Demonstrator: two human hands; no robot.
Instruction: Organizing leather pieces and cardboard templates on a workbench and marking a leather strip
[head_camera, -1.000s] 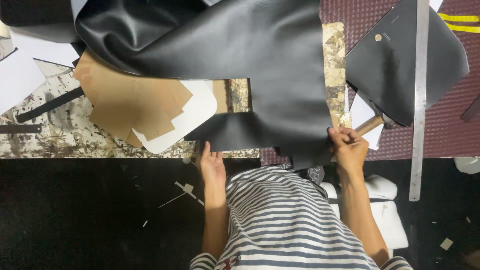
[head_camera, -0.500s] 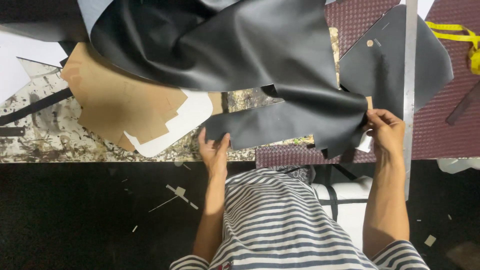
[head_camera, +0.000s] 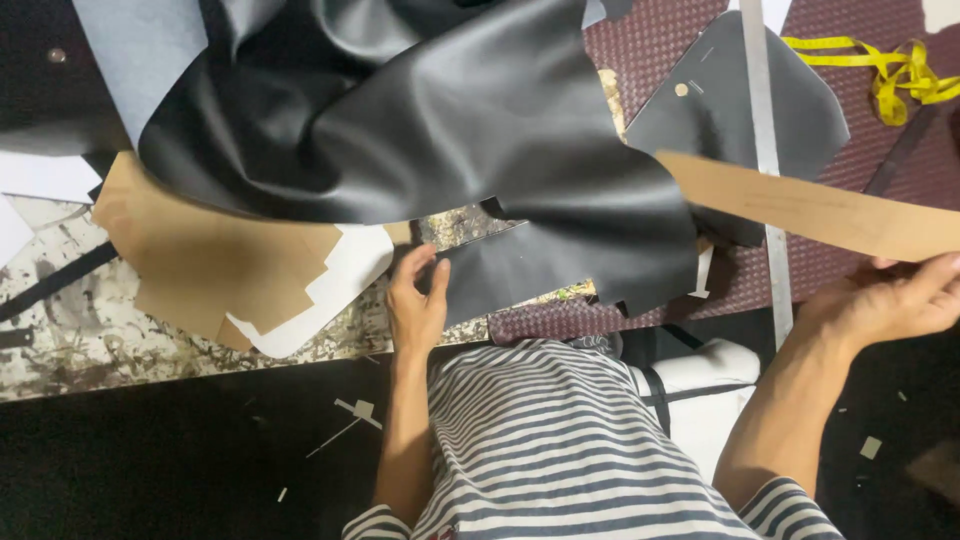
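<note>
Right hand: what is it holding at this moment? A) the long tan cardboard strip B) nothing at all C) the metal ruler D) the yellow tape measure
A: the right hand grips one end of the long tan cardboard strip, which reaches out over the metal ruler; the yellow tape measure lies apart on the mat.

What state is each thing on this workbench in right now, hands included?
Black leather sheet: crumpled in folds, spread over the table.
Left hand: open, fingers resting on the leather's near edge.
Right hand: holding one end of the brown card strip.
Brown card strip: lifted, slanting above the table.
Metal ruler: lying flat.
Yellow tape: loosely tangled.
Brown paper pattern: lying flat, partly under leather.
</note>
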